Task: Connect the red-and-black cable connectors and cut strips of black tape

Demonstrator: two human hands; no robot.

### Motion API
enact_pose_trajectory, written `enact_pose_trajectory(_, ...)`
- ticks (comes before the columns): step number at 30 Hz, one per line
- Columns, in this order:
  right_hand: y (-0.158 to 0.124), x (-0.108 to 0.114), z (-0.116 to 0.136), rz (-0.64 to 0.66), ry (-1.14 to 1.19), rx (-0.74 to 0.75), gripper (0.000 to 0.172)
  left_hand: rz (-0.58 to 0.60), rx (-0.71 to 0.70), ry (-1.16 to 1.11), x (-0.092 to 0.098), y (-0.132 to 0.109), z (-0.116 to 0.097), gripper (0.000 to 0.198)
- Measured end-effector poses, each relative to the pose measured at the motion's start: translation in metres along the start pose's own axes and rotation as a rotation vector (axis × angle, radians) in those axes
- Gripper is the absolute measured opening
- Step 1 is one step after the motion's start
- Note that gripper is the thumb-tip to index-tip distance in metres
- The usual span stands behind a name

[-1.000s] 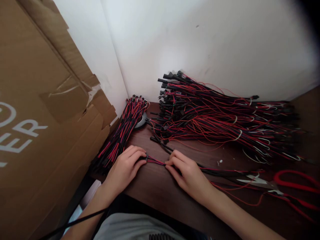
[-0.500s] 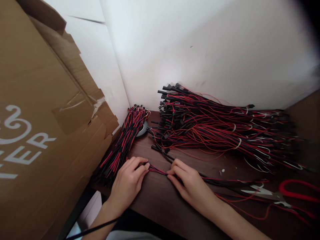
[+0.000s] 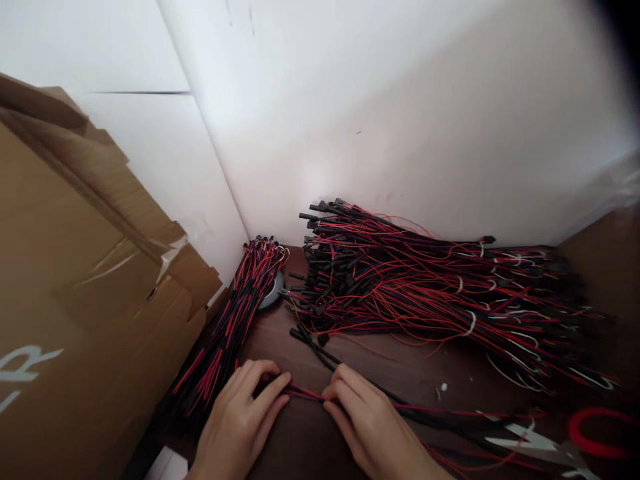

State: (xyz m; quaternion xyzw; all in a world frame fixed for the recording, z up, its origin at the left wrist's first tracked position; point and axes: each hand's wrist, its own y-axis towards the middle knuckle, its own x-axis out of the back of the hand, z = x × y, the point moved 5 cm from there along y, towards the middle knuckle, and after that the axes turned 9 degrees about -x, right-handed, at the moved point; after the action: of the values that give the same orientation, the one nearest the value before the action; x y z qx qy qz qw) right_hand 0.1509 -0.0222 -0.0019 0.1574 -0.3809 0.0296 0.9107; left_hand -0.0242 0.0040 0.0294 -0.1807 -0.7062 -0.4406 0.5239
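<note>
Between my hands runs a short stretch of thin red and dark wires (image 3: pixel 306 395). My left hand (image 3: pixel 245 413) pinches them at the left end, thumb against fingertips. My right hand (image 3: pixel 363 417) pinches the same wires a little to the right. Just behind my right hand lie black-sleeved cables (image 3: pixel 315 350) that pass under it toward the right. Beyond my left hand rests a bundle of red and black wires (image 3: pixel 235 320), upper end toward the wall. What sits inside my left fingers is hidden.
A large pile of tied red and black wire harnesses (image 3: pixel 420 287) lies along the wall. Scissors (image 3: pixel 540 440) with red handles are at the lower right. A cardboard box (image 3: pixel 90 280) stands at the left. A grey round object (image 3: pixel 273 291) sits beside the left bundle.
The view has tilted up, so everything sits lower in the picture. Both hands still pinch the wires, with slightly less wire showing between them.
</note>
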Motion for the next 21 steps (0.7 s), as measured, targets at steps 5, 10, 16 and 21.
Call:
enact_pose_trajectory(5,-0.0018,-0.0006,-0.0008,-0.055,0.028,0.040,0.022,-0.008,-0.015,0.001,0.0022,0.0033,-0.0010,0.023)
enact_pose_trajectory(10,-0.0008,-0.0006,-0.0057,-0.019,0.195,-0.015,0.021,0.006,-0.018,-0.011,0.0054,0.0048,-0.0030,0.023)
enact_pose_trajectory(16,-0.0009,-0.0006,-0.0064,-0.001,0.259,-0.035,0.020,-0.005,0.006,-0.012,0.0069,0.0038,-0.0025,0.020)
enact_pose_trajectory(21,-0.0023,0.0037,-0.0011,-0.023,0.240,-0.027,0.023,0.010,0.061,-0.044,0.0042,0.0054,-0.0002,0.016)
